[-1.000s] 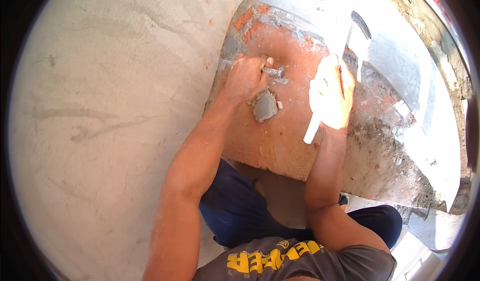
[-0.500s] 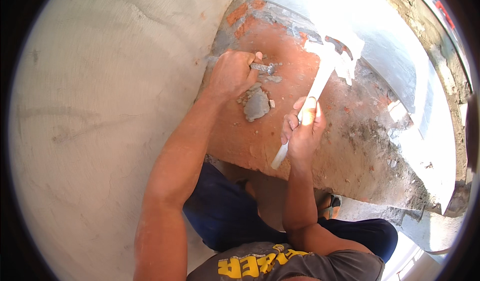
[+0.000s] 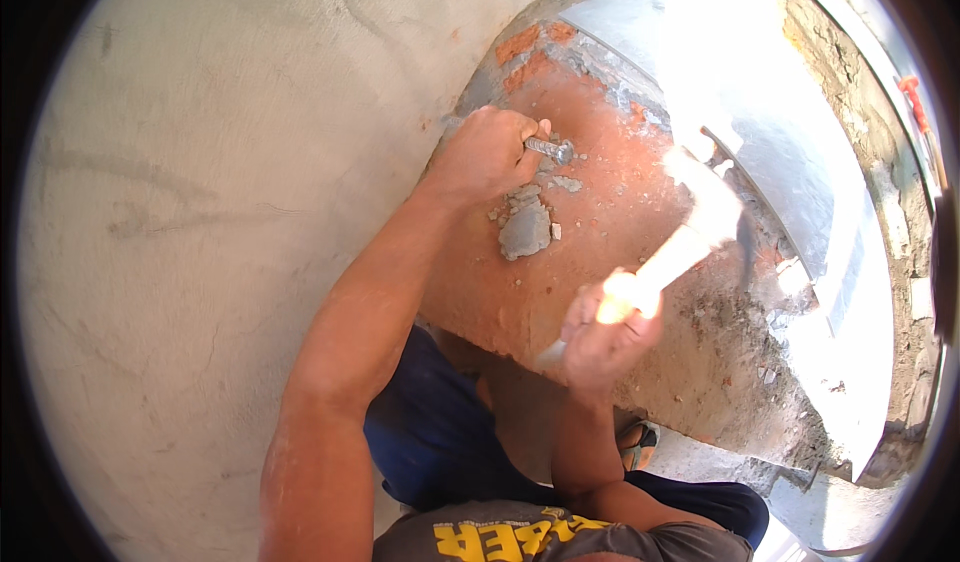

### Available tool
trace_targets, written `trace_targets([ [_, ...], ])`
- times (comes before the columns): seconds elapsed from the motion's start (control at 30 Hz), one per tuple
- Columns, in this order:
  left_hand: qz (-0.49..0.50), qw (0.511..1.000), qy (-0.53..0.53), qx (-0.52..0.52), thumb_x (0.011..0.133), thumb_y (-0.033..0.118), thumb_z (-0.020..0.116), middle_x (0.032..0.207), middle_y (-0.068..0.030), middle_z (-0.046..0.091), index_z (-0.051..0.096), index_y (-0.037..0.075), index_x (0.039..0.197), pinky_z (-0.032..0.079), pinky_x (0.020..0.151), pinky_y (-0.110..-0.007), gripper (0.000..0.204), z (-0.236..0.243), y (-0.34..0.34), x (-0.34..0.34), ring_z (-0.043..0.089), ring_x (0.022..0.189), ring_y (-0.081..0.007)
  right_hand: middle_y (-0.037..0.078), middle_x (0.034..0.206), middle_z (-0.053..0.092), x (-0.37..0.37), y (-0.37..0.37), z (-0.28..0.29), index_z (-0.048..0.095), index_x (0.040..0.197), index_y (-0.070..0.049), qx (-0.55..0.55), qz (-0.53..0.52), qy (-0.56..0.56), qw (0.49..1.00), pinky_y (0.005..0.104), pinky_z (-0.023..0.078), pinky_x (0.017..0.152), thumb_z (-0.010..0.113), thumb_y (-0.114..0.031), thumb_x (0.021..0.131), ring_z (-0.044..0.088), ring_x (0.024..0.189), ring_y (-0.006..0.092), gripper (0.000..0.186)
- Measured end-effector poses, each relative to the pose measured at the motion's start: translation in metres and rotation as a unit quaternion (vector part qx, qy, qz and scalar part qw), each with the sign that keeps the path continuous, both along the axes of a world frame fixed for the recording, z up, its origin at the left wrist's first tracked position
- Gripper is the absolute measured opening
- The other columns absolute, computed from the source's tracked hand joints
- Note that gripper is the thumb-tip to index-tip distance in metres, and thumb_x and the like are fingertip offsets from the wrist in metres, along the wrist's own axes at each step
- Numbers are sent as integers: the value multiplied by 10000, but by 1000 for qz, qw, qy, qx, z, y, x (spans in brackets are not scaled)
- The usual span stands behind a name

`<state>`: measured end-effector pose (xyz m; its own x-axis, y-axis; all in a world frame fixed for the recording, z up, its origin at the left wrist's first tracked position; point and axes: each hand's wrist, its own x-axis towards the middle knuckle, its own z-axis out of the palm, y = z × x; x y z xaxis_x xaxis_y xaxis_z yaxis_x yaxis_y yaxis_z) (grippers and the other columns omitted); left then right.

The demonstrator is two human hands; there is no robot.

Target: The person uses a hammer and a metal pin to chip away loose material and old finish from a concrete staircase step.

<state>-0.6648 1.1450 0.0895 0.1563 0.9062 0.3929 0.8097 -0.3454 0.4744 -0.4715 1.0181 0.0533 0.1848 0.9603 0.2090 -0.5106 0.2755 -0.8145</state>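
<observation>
My left hand point(image 3: 488, 157) grips a ridged metal chisel point(image 3: 550, 149), its round striking end sticking out to the right, the other end pointing at the plaster wall point(image 3: 230, 152). My right hand point(image 3: 610, 332), lower and partly in sunlight, is closed around the pale handle of a hammer point(image 3: 675, 252). The hammer's head is blurred and washed out by glare, up and right of that hand. Between my hands, a grey chunk of broken mortar point(image 3: 525, 230) lies with small crumbs on the dusty reddish ledge point(image 3: 480, 292).
A curved grey slab point(image 3: 815, 202) covers the ledge's right side, bordered by rough mortar point(image 3: 895, 262). A red-handled tool point(image 3: 918, 107) is at the far right edge. Below the ledge are my bent legs point(image 3: 430, 422) and a sandalled foot point(image 3: 636, 447).
The hammer has swung, its handle and my right hand dropping lower and toward me over the last second. My left hand stays on the chisel at the wall's edge.
</observation>
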Motion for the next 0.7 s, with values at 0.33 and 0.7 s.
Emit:
trace_targets([
  [0.33,-5,1000,-1,11,949,161,613,614,-263,503,659,-32,730,425,555,-485,295,3,-3,-4,484,553,-453,-43,624,434,5,8,-3,494,875,-57,-60,36,-128,989,220,320,458,586,-180,1069,416,511,25,248],
  [0.7,-3,999,-29,27,947,150,610,590,-258,487,623,-52,735,416,532,-467,293,2,0,-7,472,515,-424,-49,611,434,5,11,3,475,901,-74,-27,32,-135,990,228,323,395,546,-210,1094,385,448,33,247],
])
